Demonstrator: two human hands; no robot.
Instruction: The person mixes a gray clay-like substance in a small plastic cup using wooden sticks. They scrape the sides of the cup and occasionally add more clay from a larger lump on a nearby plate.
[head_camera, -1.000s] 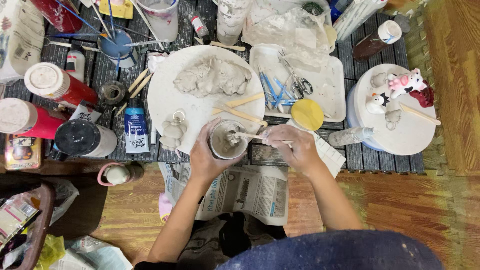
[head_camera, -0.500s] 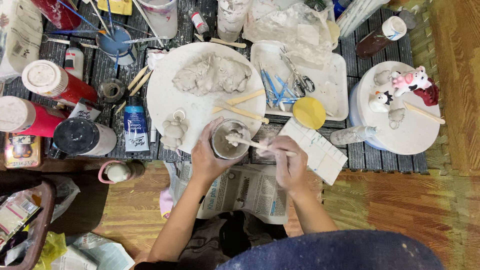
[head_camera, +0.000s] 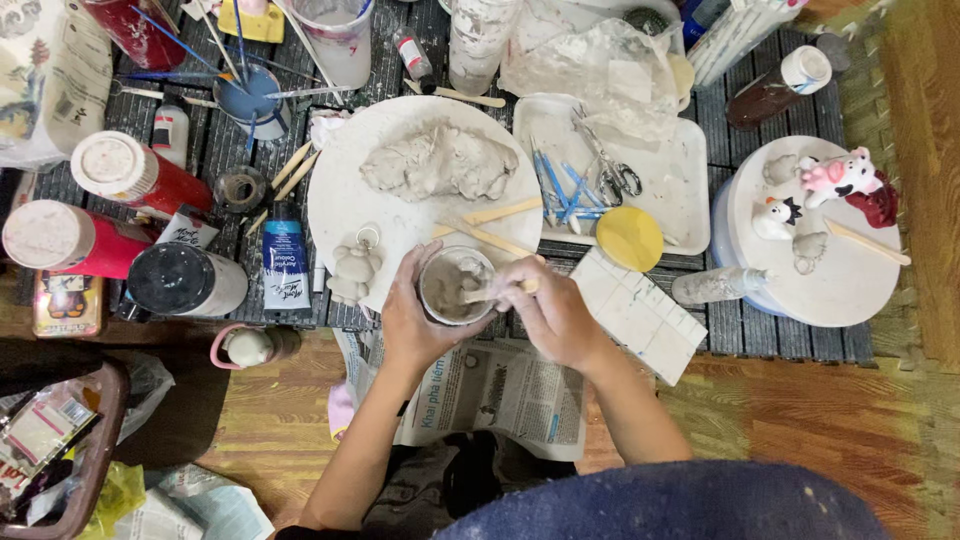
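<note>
Left of the round white plate (head_camera: 340, 190) lies a blue paint tube (head_camera: 286, 263). Below the plate, the left hand (head_camera: 412, 322) grips a cup (head_camera: 455, 285) of grey clay. The right hand (head_camera: 553, 312) grasps a wooden stick (head_camera: 497, 291) dipped in it.

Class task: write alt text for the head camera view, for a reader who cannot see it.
Seen from above, a person's left hand holds a small cup of grey clay while the right hand dips a wooden stick into it. Behind lie a round white board bearing a clay lump, jars, tools and painted figurines.
</note>
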